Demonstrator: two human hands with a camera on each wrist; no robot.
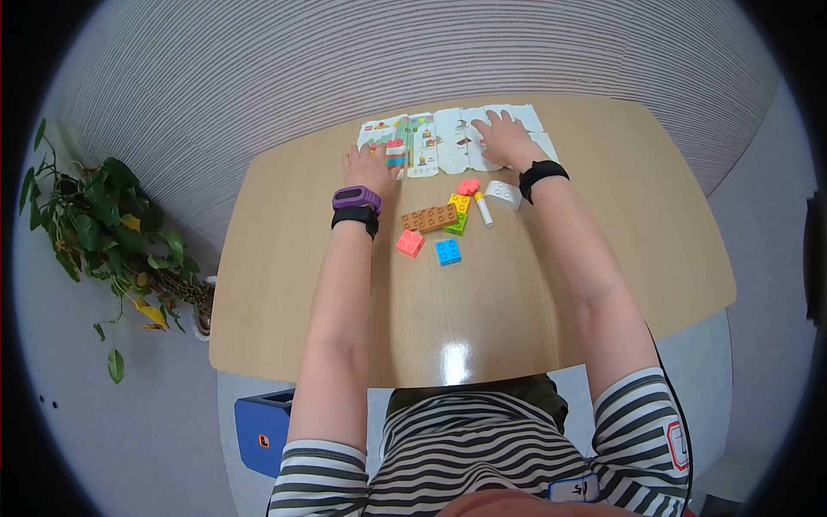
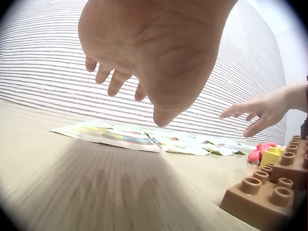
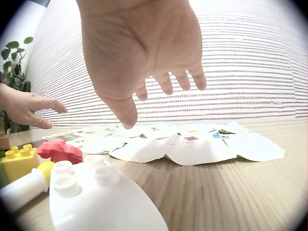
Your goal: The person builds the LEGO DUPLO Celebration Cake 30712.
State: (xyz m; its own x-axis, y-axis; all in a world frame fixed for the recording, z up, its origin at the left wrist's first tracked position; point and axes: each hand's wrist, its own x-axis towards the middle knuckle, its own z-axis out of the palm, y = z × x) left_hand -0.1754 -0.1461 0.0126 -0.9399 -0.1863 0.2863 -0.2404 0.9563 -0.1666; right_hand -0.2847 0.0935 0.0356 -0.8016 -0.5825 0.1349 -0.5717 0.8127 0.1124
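Leftmost, a leafy plant [image 1: 108, 220] stands beside the desk [image 1: 280, 258]; next I see the left hand [image 1: 372, 171], fingers loosely extended and holding nothing, over the left part of a creased paper sheet [image 1: 450, 155] lying near the desk's far edge. Nearer the person sit a pink brick [image 1: 410, 245], a brown brick [image 1: 426, 219], a blue brick [image 1: 448, 252], a yellow brick [image 1: 458, 204], a red piece [image 1: 468, 187], a white-and-yellow stick [image 1: 485, 212] and a white brick [image 1: 503, 195]; the right hand [image 1: 510, 146], fingers spread and gripping nothing, is over the sheet's right part
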